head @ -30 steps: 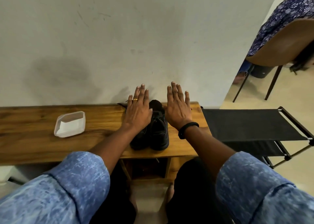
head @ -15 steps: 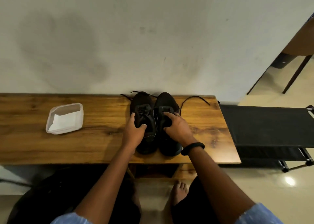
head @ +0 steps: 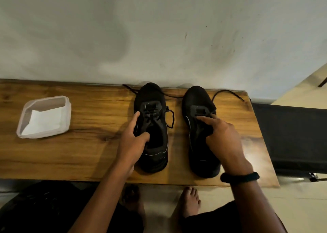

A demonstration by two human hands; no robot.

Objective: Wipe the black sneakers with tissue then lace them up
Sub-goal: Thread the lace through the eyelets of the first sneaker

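Note:
Two black sneakers stand toes-to-wall on a wooden bench (head: 88, 153). My left hand (head: 131, 141) grips the left sneaker (head: 152, 98) at its collar, thumb inside the opening and forefinger along the outer side. My right hand (head: 223, 139) holds the right sneaker (head: 196, 98) by its tongue and collar, forefinger stretched across the lacing. Loose black laces (head: 228, 92) trail from both toes over the wood. A white tissue (head: 42, 121) lies folded in a clear plastic tray (head: 68, 112) at the bench's left.
A plain wall runs right behind the bench. A black fabric folding stool (head: 290, 137) stands against the bench's right end. My bare feet (head: 189, 202) are on the floor under the front edge.
The sneakers, side by side half a second ago, now stand apart, the right one shifted to the right. My hands went from hovering flat above them to gripping one each.

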